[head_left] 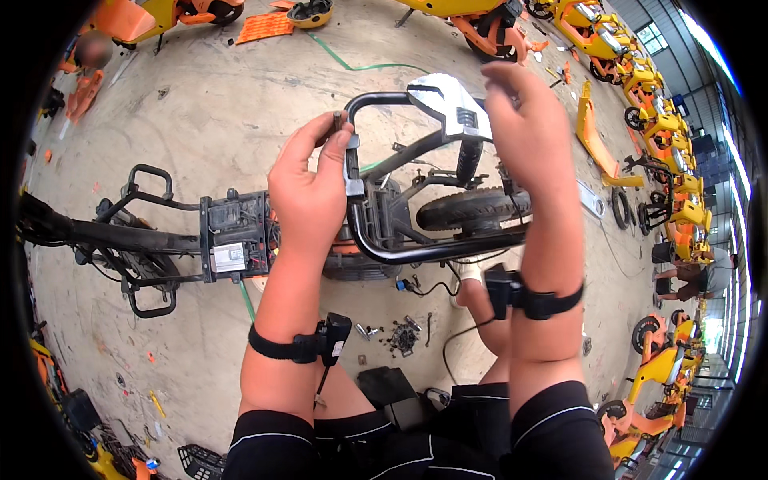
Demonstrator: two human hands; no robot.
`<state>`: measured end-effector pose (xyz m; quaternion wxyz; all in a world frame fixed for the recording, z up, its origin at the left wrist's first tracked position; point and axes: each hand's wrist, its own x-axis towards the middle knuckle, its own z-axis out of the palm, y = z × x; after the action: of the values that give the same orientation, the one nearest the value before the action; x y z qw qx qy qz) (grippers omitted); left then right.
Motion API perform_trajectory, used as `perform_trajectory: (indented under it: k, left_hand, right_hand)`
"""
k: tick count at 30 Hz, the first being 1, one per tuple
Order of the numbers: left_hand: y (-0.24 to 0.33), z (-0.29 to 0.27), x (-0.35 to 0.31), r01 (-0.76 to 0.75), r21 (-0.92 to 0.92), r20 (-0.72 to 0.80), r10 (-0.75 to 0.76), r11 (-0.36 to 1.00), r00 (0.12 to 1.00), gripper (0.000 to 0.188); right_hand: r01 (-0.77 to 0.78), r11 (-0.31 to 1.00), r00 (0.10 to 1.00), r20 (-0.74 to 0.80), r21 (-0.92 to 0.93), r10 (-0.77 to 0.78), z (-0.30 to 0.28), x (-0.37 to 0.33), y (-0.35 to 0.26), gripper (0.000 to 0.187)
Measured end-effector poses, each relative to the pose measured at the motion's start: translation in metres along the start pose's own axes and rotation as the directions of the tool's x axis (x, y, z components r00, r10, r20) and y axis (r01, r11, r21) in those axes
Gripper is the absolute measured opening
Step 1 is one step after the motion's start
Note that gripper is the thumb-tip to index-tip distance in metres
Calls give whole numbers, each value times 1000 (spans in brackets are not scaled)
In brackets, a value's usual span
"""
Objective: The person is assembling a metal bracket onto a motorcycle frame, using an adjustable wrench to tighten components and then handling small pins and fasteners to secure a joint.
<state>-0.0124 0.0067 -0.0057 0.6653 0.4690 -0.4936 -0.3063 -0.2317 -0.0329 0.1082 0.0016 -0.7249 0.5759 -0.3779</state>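
Closest to the eye, a black module (510, 292) is strapped to the right forearm, its thin cable (445, 350) looping down toward the lap; a wide swing of that arm could catch the cable and tug the module askew.

Beyond it, the left hand (308, 176) pinches a small dark part (338, 120) between thumb and fingers, against the side bar of the black tubular frame (400, 257), just beside a silver bracket (354, 187). The pinch looks shallow, so a knock to the bar could send the part to the floor.

The right hand (532, 136), slightly blurred, has curled fingers beside the large silver adjustable wrench (444, 100), whose head lies over the far rail; whether those fingers grip its shank cannot be told. Poorly supported, so heavy-looking a tool could slide off the tube, scratch it or strike the left knuckles.

Below on the floor, a pile of fasteners (404, 336) sits near the person's foot; anything dropped there could mix in and be lost.

Farther off, a loose yellow panel (594, 136) lies short of the parked scooters (596, 34), where a careless step could crack it.
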Motion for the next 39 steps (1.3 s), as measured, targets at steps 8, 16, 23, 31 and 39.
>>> perform_trajectory:
  k: [8, 16, 23, 31, 39]
  left_hand:
    - [2, -1, 2, -18, -24, 8, 19, 1000, 1000, 28]
    - [-2, 2, 2, -61, -44, -57, 58, 997, 997, 21]
    - [1, -3, 2, -26, 23, 6, 26, 999, 1000, 25]
    - [2, -2, 4, -90, 29, -16, 90, 996, 996, 21]
    - [-1, -4, 3, -41, 22, 19, 41, 999, 999, 23]
  right_hand:
    - [417, 784, 874, 439, -459, -208, -3, -17, 49, 42]
    - [131, 882, 820, 549, -453, 160, 7, 8, 23, 38]
    - [-333, 933, 594, 737, -139, 322, -24, -11, -31, 48]
    - [-751, 653, 364, 886, 96, 288, -34, -48, -42, 49]
    - [-849, 506, 341, 887, 150, 310, -21, -67, -39, 37]
